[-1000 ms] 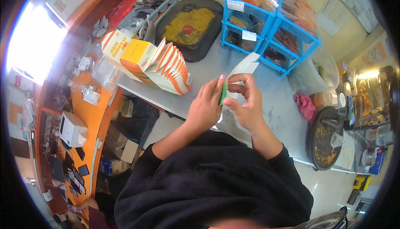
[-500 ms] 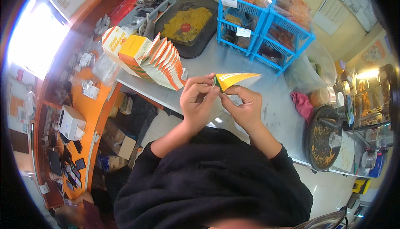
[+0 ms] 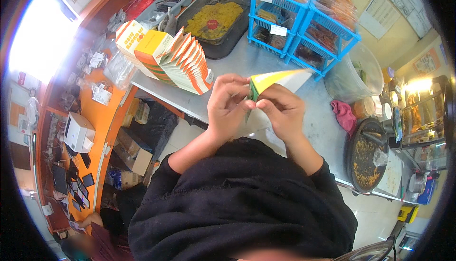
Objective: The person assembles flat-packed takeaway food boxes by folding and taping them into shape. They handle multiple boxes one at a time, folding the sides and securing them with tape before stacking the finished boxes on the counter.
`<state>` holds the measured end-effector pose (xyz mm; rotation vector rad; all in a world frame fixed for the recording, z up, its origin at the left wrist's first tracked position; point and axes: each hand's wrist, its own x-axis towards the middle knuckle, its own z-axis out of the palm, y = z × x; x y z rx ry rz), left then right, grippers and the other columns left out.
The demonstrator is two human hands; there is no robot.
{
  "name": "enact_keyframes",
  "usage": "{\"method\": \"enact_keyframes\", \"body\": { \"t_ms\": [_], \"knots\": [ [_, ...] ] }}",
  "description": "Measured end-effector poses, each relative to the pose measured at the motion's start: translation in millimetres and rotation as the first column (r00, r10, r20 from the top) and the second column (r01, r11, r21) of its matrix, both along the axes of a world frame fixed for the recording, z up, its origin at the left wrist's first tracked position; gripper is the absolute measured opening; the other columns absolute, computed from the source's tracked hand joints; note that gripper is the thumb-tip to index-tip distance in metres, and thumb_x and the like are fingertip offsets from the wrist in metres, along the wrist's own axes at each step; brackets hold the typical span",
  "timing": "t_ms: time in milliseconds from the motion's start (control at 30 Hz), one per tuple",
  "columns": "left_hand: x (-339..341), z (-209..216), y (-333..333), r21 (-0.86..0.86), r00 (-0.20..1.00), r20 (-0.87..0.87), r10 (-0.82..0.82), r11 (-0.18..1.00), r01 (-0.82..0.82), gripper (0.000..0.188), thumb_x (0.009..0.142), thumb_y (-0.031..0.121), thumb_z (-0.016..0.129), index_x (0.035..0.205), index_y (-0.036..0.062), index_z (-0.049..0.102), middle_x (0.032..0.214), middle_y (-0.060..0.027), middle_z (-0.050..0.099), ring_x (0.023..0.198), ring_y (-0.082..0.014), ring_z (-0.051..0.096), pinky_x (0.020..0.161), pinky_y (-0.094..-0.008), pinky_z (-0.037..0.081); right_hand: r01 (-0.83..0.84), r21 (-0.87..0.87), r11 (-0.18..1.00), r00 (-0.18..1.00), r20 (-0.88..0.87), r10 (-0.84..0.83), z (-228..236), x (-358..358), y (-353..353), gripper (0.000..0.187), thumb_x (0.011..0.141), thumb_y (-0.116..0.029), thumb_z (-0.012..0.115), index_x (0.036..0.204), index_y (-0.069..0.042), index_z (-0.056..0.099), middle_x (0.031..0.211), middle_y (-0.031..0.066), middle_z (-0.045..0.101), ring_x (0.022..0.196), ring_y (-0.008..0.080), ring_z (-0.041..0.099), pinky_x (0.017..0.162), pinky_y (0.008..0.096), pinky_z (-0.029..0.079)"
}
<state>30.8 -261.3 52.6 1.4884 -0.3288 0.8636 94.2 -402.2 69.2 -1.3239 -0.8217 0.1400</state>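
Note:
A yellow, white and green printed food carton (image 3: 273,79), folded to a pointed shape, is held between my two hands above the steel counter (image 3: 228,78). My left hand (image 3: 229,100) pinches its green end between thumb and fingers. My right hand (image 3: 281,111) closes on its lower edge, thumb toward the left thumb. The fingers hide part of the carton. Just left of my left hand stands a row of nested orange-and-white cartons (image 3: 187,66), with a yellow-topped one (image 3: 153,47) among them.
Behind are a dark tray (image 3: 230,47) of yellow food and stacked blue baskets (image 3: 285,33) with bagged food. To the right are a clear tub (image 3: 354,78), a pink cloth (image 3: 343,116) and a round black pan (image 3: 354,161). A person (image 3: 102,239) is at the lower left.
The carton has tilted up at its right end and shows more of its white side. Both hands have shifted slightly right, still gripping it.

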Motion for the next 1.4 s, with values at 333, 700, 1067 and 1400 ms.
{"method": "enact_keyframes", "body": {
  "t_ms": [333,700,1067,1400],
  "knots": [
    [-2.2,-20.6,15.7,0.007,0.965,-0.042,0.259,0.966,-0.259,0.040,0.102,0.017,0.040,0.137,-0.0021,0.044,0.125,-0.0139,0.054,0.112,-0.0206,0.054,0.099,-0.0334,0.040,0.749,0.112,0.653,0.566,0.403,-0.719,12.8,4.4,-9.6,0.013,0.086,-0.012,0.072,0.096,-0.004,0.072,0.105,0.0131,0.067,0.087,0.0220,0.060,0.078,0.0325,0.047],
    [-1.7,5.4,13.4,-0.269,0.954,-0.214,-0.209,0.952,0.148,0.019,0.098,0.007,0.054,0.114,0.0014,0.046,0.110,-0.0087,0.054,0.105,-0.0137,0.053,0.095,-0.0298,0.043,0.514,0.086,0.854,0.634,0.633,-0.445,-0.1,4.0,-2.5,0.017,0.074,-0.004,0.079,0.089,-0.007,0.071,0.089,0.0054,0.069,0.076,0.0220,0.064,0.066,0.0297,0.048],
    [-3.6,2.4,1.0,0.180,0.928,-0.316,0.196,0.973,-0.144,0.006,0.090,0.000,0.065,0.095,-0.0025,0.069,0.092,-0.0063,0.066,0.083,-0.0117,0.062,0.073,-0.0254,0.048,0.507,0.002,0.862,0.772,0.444,-0.455,-7.7,-11.9,-9.7,0.016,0.075,-0.001,0.076,0.091,-0.004,0.071,0.102,0.0103,0.069,0.091,0.0224,0.066,0.081,0.0315,0.050],
    [-2.4,14.5,-13.0,-0.063,0.899,-0.437,0.012,0.997,-0.044,0.014,0.087,-0.001,0.069,0.101,-0.0024,0.072,0.093,-0.0044,0.069,0.083,-0.0089,0.060,0.075,-0.0244,0.049,0.529,-0.034,0.848,0.785,0.397,-0.475,0.2,-17.1,-14.1,0.020,0.073,-0.004,0.078,0.092,-0.011,0.073,0.108,0.0034,0.070,0.094,0.0211,0.064,0.087,0.0338,0.043]
  ]
}}
